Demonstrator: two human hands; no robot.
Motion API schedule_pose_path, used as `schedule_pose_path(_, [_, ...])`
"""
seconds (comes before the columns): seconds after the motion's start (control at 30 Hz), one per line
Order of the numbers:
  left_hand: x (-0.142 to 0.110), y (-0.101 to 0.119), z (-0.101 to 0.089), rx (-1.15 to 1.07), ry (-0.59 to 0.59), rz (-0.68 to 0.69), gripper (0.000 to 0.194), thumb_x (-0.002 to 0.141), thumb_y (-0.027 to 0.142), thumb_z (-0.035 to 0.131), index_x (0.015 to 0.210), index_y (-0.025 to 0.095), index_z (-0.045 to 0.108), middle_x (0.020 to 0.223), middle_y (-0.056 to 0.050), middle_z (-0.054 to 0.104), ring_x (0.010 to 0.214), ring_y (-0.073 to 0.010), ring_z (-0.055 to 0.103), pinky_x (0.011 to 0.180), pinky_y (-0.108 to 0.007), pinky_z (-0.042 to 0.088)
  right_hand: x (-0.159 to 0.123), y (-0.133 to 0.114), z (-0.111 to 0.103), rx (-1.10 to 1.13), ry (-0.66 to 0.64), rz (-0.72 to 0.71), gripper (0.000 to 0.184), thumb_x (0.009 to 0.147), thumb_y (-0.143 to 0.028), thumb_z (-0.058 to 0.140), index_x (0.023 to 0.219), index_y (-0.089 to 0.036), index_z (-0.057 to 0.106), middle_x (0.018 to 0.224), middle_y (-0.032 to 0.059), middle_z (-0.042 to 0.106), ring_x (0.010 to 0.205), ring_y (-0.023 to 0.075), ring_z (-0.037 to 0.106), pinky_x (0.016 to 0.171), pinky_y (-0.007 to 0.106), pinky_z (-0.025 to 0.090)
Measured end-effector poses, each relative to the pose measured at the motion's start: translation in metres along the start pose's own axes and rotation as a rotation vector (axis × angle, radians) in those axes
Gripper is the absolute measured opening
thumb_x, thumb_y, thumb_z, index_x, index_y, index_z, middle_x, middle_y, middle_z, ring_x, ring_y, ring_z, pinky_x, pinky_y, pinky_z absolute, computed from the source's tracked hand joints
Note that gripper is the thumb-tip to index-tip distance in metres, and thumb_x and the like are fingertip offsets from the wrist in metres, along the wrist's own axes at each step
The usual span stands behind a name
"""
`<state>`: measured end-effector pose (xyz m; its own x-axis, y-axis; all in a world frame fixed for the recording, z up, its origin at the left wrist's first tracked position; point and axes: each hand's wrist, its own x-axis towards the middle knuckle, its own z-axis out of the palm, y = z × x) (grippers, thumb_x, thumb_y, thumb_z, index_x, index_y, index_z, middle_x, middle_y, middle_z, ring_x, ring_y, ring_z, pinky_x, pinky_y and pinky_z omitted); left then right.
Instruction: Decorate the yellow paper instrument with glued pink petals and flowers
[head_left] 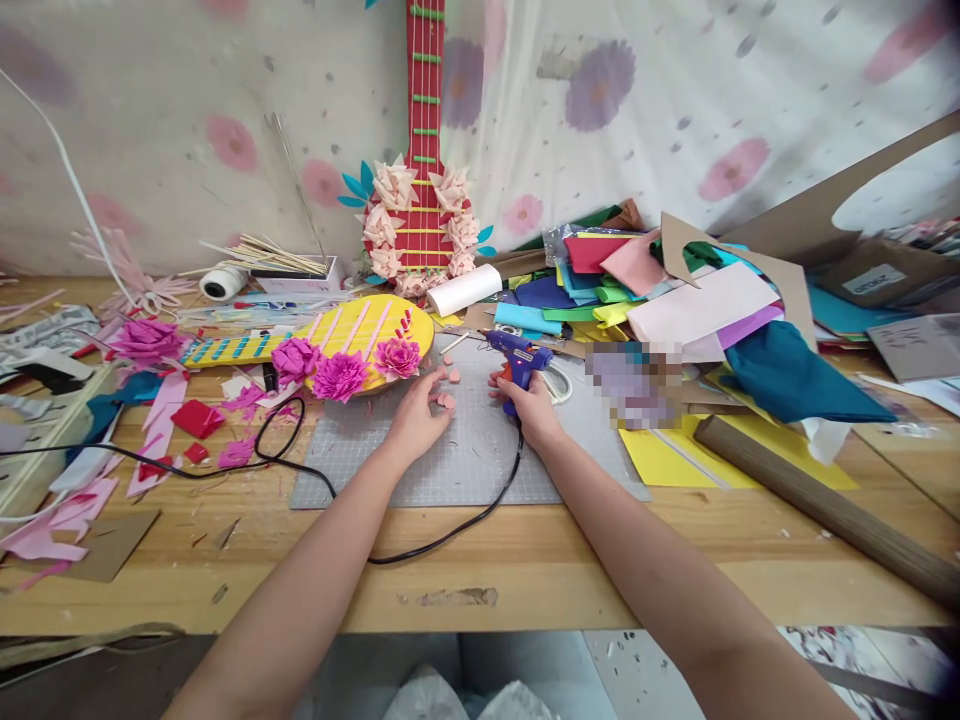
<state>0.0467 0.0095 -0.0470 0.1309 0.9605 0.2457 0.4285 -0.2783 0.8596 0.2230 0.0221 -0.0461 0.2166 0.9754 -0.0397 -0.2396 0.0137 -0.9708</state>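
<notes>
In my right hand (531, 402), fingers wrapped round its grip, is a blue hot glue gun (517, 352). Its nozzle points up and to the left, and a black cord (459, 527) runs down from the handle. My left hand (421, 412) hovers over the grey cutting mat (480, 460), fingers loosely bent and apart, with nothing visible in it. Just beyond it lies a yellow cardboard guitar (360, 325) with pink strips and magenta paper flowers (341, 376) along its near edge. White-handled scissors (556, 384) lie partly hidden behind my right hand.
A red guitar (425, 110) with pale pink flowers stands against the patterned curtain. Coloured paper (592, 285) is piled at the right, near a brown tube (810, 500). Pink and red scraps (199, 418) litter the left; the cord crosses there. A white roll (465, 290) lies behind.
</notes>
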Motion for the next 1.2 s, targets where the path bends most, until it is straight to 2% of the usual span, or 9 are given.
schedule_pose_path(0.23, [-0.002,0.005,0.001,-0.079,0.033,-0.008,0.047,0.065,0.009,0.06,0.111,0.019,0.054,0.124,-0.012,0.051,0.108,-0.0204,0.055,0.081,-0.033,0.053,-0.001,-0.001,-0.004,-0.021,-0.025,-0.009,0.036,0.058,-0.03,0.067,0.089,-0.022,0.049,0.081,-0.0021,0.063,0.075,0.0134,0.062,0.065,0.028,0.052])
schedule_pose_path(0.5, [-0.001,0.005,0.001,0.013,0.024,0.087,0.041,0.068,0.008,0.055,0.108,0.018,0.053,0.12,-0.01,0.052,0.108,-0.019,0.053,0.086,-0.034,0.05,0.013,-0.007,-0.021,-0.025,0.119,-0.001,0.032,0.056,-0.025,0.065,0.083,-0.021,0.05,0.077,-0.0019,0.065,0.068,0.0123,0.063,0.073,0.03,0.05])
schedule_pose_path(0.63, [0.013,0.018,0.001,0.283,-0.003,0.128,0.03,0.075,0.005,0.044,0.1,0.017,0.057,0.115,-0.009,0.055,0.114,-0.0186,0.049,0.093,-0.033,0.044,0.014,-0.009,-0.022,-0.014,0.133,0.007,0.03,0.056,-0.025,0.064,0.082,-0.021,0.05,0.075,-0.0022,0.065,0.065,0.0126,0.063,0.069,0.029,0.05])
schedule_pose_path(0.73, [0.029,0.03,0.006,0.567,-0.112,0.168,0.023,0.08,0.012,0.048,0.1,0.014,0.058,0.11,-0.012,0.057,0.108,-0.0226,0.051,0.092,-0.036,0.043,0.012,-0.008,-0.022,-0.104,0.103,-0.014,0.027,0.057,-0.026,0.063,0.082,-0.02,0.053,0.078,-0.0014,0.066,0.065,0.0115,0.061,0.066,0.027,0.048])
schedule_pose_path(0.87, [0.045,0.038,0.013,0.862,-0.308,0.15,0.039,0.062,0.008,0.069,0.1,0.011,0.06,0.107,-0.014,0.059,0.106,-0.0284,0.05,0.086,-0.037,0.043,0.01,-0.009,-0.022,-0.177,0.075,-0.018,0.028,0.059,-0.028,0.06,0.085,-0.02,0.053,0.081,-0.0008,0.067,0.059,0.0096,0.057,0.057,0.024,0.043])
schedule_pose_path(0.93, [0.048,0.038,0.015,0.917,-0.345,0.117,0.049,0.052,0.005,0.075,0.098,0.01,0.061,0.103,-0.015,0.061,0.104,-0.0291,0.052,0.084,-0.035,0.043,0.01,-0.01,-0.022,-0.185,0.077,-0.012,0.028,0.059,-0.029,0.059,0.085,-0.02,0.053,0.082,-0.0004,0.067,0.057,0.009,0.056,0.054,0.023,0.042])
schedule_pose_path(1.0, [0.048,0.036,0.016,0.935,-0.327,0.09,0.045,0.053,0.006,0.075,0.096,0.011,0.062,0.099,-0.015,0.064,0.099,-0.0285,0.056,0.08,-0.034,0.044,0.01,-0.01,-0.022,-0.197,0.072,-0.013,0.028,0.059,-0.029,0.059,0.084,-0.02,0.052,0.083,-0.0004,0.067,0.055,0.0085,0.055,0.052,0.023,0.041])
schedule_pose_path(1.13, [0.042,0.027,0.015,0.869,-0.198,0.124,0.017,0.074,0.012,0.059,0.09,0.015,0.064,0.089,-0.011,0.068,0.088,-0.0252,0.061,0.072,-0.033,0.043,0.011,-0.008,-0.022,-0.223,0.052,-0.02,0.028,0.059,-0.029,0.058,0.085,-0.021,0.052,0.083,-0.0006,0.067,0.053,0.0079,0.053,0.052,0.023,0.042])
schedule_pose_path(1.2, [0.036,0.023,0.016,0.778,-0.122,0.147,0.017,0.08,0.015,0.05,0.089,0.019,0.065,0.088,-0.008,0.069,0.086,-0.0227,0.062,0.072,-0.031,0.043,0.011,-0.008,-0.022,-0.227,0.05,-0.021,0.028,0.059,-0.029,0.058,0.085,-0.021,0.052,0.082,-0.0005,0.067,0.053,0.0078,0.053,0.053,0.023,0.043])
